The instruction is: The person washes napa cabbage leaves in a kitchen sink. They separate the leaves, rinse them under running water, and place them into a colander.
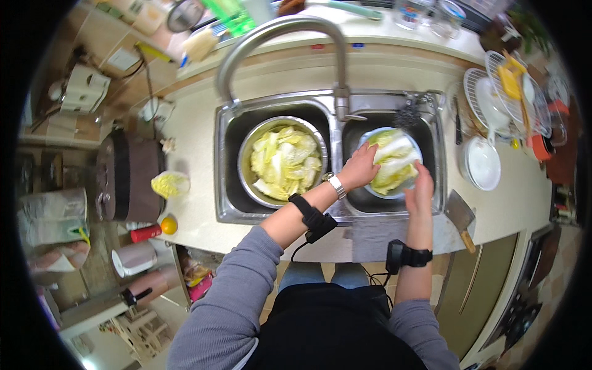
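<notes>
My left hand (359, 168) lies over the left rim of a pale blue-white bowl (397, 196), its fingertips at the Chinese cabbage leaves (393, 159) inside. Whether those fingers grip any leaf is unclear. On the bowl's right side, my right hand (421, 187) is blurred, its fingers apart and nothing seen in it. That bowl stands in the right basin (354, 199) of a double steel sink. In the left basin (231, 189), a larger steel bowl (245, 185) holds a heap of loose, yellowish cabbage leaves (286, 162).
A gooseneck faucet (342, 69) arches over the left basin. Right of the sink lie a cleaver (460, 216), white bowls (482, 163) and a dish rack (481, 92). A cabbage piece (170, 184) and an orange (169, 225) sit left. A grey cloth (379, 238) covers the front edge.
</notes>
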A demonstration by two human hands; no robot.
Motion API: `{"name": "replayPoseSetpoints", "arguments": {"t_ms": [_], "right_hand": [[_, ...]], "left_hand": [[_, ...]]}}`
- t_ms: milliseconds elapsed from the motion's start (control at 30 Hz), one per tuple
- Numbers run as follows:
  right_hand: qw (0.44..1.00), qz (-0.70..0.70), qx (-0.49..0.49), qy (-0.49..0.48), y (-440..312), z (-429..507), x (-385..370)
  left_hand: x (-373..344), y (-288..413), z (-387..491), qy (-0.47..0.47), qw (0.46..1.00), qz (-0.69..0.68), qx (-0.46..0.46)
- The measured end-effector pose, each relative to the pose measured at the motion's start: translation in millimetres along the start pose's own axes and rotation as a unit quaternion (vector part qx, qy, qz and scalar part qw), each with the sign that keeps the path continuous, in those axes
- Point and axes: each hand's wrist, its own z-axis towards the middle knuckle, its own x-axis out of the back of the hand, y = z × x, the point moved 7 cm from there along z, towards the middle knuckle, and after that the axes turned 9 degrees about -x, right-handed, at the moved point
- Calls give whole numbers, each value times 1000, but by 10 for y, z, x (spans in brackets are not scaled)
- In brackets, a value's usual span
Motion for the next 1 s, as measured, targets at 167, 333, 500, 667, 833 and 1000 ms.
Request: {"name": "replayPoseSetpoints", "arguments": {"t_ms": [167,333,500,667,833,1000], "right_hand": [[979,-164,115,-29,148,-360,-811],[899,-386,-145,-148,1934,244,-1749],[828,-541,-62,133,2748,1294,-1632],[848,-522,3,97,2899,1531,-1843],[806,-582,54,96,2371,986,-1969],[789,-603,114,29,2002,547,-2086]], "left_hand": [[1039,-911,-800,85,989,-14,121],[1682,-2219,-1782,177,933,-110,294],[1186,-2615,-1806,53,938,-126,318],[975,-2716,-1461,56,942,69,323],[1241,-2602,-1455,60,971,-94,213],[1683,-2179,-1574,22,973,-69,218]]}}
